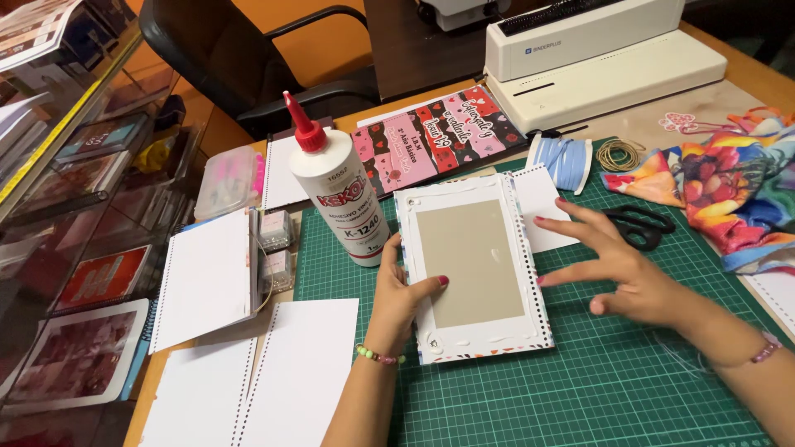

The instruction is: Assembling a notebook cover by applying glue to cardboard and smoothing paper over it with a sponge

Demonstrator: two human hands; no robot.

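White glue bottle, red-capped, red-and-white label, stands on mat's left edge.

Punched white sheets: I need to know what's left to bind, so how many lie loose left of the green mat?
3: one punched white sheet lies uppermost beside the glue bottle, two more below it at the table edge. Others may be stacked underneath.
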